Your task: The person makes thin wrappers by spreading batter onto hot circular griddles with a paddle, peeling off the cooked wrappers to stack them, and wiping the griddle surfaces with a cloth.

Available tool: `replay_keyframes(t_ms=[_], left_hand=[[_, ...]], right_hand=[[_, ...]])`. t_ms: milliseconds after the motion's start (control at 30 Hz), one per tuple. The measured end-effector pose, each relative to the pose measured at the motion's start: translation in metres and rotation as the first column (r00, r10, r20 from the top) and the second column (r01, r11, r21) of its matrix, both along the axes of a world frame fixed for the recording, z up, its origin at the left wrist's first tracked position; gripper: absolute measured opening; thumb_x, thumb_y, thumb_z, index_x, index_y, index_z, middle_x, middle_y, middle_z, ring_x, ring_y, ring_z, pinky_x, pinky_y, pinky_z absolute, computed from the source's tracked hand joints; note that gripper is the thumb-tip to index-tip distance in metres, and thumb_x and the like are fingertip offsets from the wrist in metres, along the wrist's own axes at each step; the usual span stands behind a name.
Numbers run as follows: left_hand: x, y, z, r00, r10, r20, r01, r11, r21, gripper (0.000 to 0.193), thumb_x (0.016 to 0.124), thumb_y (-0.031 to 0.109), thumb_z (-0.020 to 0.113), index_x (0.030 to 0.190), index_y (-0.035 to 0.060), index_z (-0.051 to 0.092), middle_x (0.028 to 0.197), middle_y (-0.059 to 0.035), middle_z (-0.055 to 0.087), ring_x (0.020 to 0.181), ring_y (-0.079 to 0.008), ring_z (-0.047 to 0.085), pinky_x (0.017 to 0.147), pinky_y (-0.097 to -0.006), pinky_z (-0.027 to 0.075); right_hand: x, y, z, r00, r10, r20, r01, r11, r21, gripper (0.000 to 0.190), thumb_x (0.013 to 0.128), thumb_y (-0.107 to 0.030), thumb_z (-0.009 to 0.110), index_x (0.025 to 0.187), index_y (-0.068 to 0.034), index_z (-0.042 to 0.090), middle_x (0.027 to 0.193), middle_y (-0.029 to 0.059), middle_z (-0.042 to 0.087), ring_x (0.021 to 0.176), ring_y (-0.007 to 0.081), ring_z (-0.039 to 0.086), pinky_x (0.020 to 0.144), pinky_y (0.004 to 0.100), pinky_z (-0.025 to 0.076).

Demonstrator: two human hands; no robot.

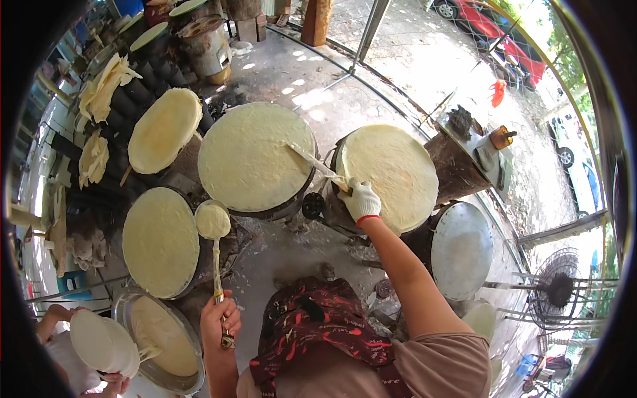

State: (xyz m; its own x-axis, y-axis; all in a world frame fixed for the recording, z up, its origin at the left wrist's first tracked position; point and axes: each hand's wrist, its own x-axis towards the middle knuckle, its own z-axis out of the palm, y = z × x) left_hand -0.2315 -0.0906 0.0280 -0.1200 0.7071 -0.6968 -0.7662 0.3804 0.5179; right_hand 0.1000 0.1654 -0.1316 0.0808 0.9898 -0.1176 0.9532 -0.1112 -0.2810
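Note:
My bare left hand (222,321) grips the handle of a ladle (213,222), its bowl full of pale batter beside the left griddle (160,243). In a white knit glove, my right hand (362,200) holds a batter-coated spreader (313,161). The spreader's blade lies over the batter-covered large middle griddle (254,154). That hand is at the near left edge of the right griddle (388,174), which bears a thin pale sheet. A metal basin (166,338) of batter stands at lower left.
At lower left another person's hands (117,383) tip a white bucket (103,343), batter running into the basin. A round sheet (165,131) rests tilted at upper left. A bare metal griddle (462,251) and a fan (557,290) stand right. A metal stove (206,45) stands farther back.

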Motion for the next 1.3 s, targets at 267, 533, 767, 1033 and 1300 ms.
replay_keyframes(t_ms=[267,533,767,1033,1300], left_hand=[[-0.028,-0.007,0.003,0.999,0.004,0.034,-0.004,1.000,0.007,0.022,0.088,0.004,0.047,0.109,-0.0024,0.047,0.068,-0.0020,0.040,0.042,-0.0055,0.033,0.033,-0.0202,0.031],[-0.071,-0.029,-0.006,0.998,0.031,0.048,-0.032,0.999,0.037,0.021,0.089,0.004,0.045,0.109,-0.0019,0.047,0.068,-0.0025,0.040,0.042,-0.0054,0.033,0.033,-0.0203,0.030],[-0.099,-0.051,-0.005,0.992,0.120,0.042,-0.121,0.992,0.026,0.020,0.087,0.002,0.047,0.107,-0.0016,0.048,0.067,-0.0023,0.040,0.042,-0.0059,0.034,0.034,-0.0210,0.031],[-0.114,-0.057,0.000,0.930,0.368,0.023,-0.369,0.929,0.040,0.017,0.087,0.005,0.050,0.104,0.0010,0.050,0.066,-0.0028,0.040,0.042,-0.0072,0.034,0.034,-0.0219,0.029],[-0.125,-0.045,0.009,0.716,0.694,-0.072,-0.695,0.719,0.012,0.017,0.086,0.004,0.050,0.103,0.0008,0.050,0.065,-0.0026,0.040,0.041,-0.0077,0.033,0.034,-0.0230,0.027]], right_hand=[[0.047,0.027,0.031,0.997,0.066,0.045,-0.072,0.988,0.134,0.027,0.081,-0.036,0.057,0.088,-0.014,0.071,0.086,0.0167,0.068,0.079,0.0333,0.066,0.072,0.0425,0.052],[0.117,0.070,0.174,0.994,-0.017,-0.109,0.051,0.945,0.322,0.033,0.082,-0.030,0.057,0.086,0.000,0.067,0.075,0.0224,0.064,0.067,0.0285,0.066,0.067,0.0371,0.049],[-0.005,0.114,0.253,0.888,0.072,-0.454,0.002,0.987,0.161,0.025,0.081,-0.023,0.062,0.084,0.001,0.069,0.062,0.0009,0.059,0.055,0.0091,0.052,0.047,0.0274,0.040],[-0.287,0.222,0.241,0.184,0.096,-0.978,-0.212,0.976,0.056,0.020,0.079,-0.021,0.070,0.087,-0.004,0.065,0.066,0.0029,0.058,0.052,0.0144,0.055,0.047,0.0288,0.042],[-0.498,0.295,0.185,-0.254,-0.260,-0.931,-0.184,0.958,-0.218,0.013,0.085,-0.020,0.062,0.078,-0.010,0.058,0.059,0.0010,0.055,0.039,0.0149,0.048,0.035,0.0271,0.036]])
